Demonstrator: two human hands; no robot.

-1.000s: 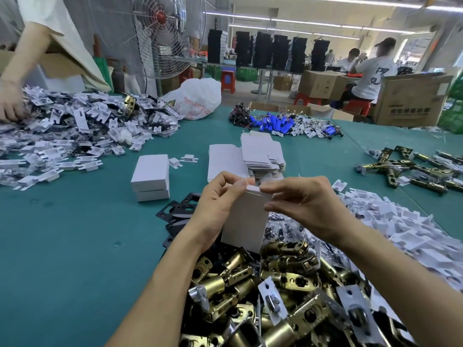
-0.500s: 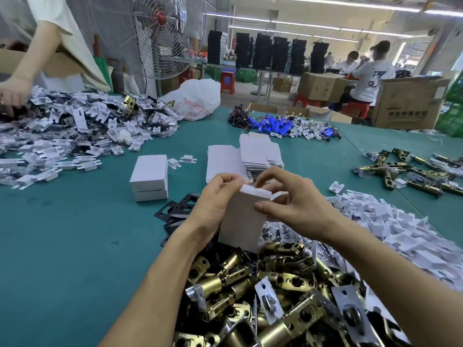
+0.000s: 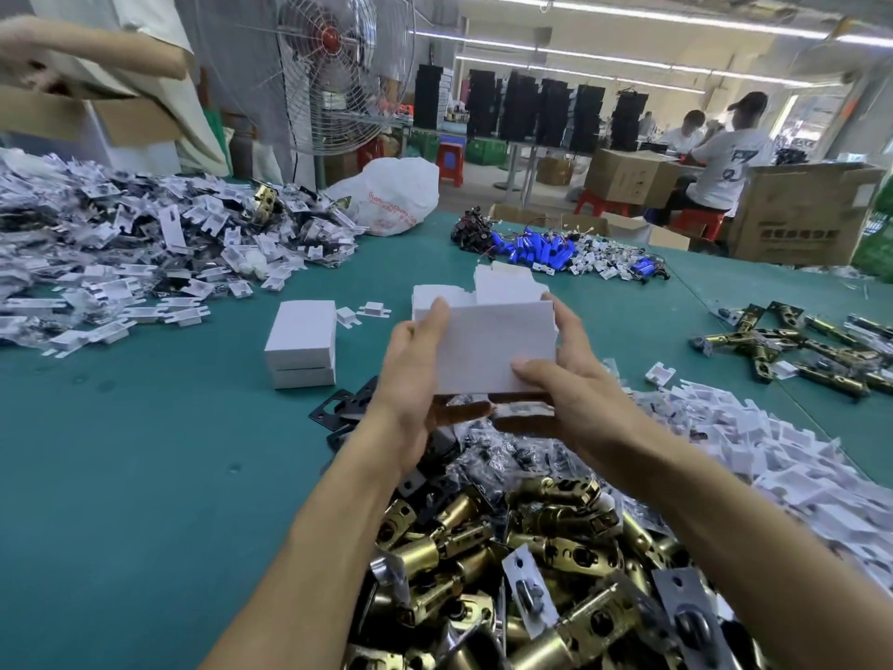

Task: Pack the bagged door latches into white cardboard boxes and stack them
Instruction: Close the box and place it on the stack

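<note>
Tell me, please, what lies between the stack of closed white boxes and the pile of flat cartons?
In the head view, two small white plastic pieces lie on the green table between the stacked boxes and the flat cartons.

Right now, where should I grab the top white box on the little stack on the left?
Probably pinch the top box by its two long sides, coming down from above. It lies flat and closed on the lower box, so its flat top gives no hold and its sides show.
</note>
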